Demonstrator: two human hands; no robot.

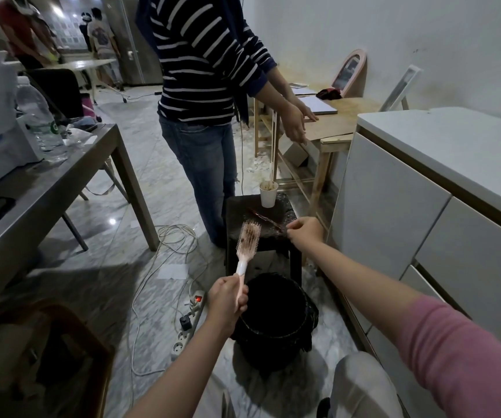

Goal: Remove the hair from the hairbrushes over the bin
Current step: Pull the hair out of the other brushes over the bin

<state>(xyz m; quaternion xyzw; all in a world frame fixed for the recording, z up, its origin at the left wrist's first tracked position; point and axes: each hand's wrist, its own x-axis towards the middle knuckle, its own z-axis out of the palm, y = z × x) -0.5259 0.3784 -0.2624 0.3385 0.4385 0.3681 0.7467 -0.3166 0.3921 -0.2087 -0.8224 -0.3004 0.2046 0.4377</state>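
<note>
Left hand [228,300] grips pink hairbrush [247,245] by handle, fingers curled round it; bristle head tilted up and away, brown hair clump showing among bristles, likely held so for picking

Brush head hangs beyond black bin [276,312], not yet over it

Right hand [305,230] reaches to dark stool [261,218], fingers bent at stool's edge; whether anything pinched, cannot tell

Paper cup [268,194] on stool, thin dark item beside it

Marble floor, power strip [190,318] and cables left of bin; steel counter [62,176] left, white cabinets right; striped-shirt person stands behind stool
</note>
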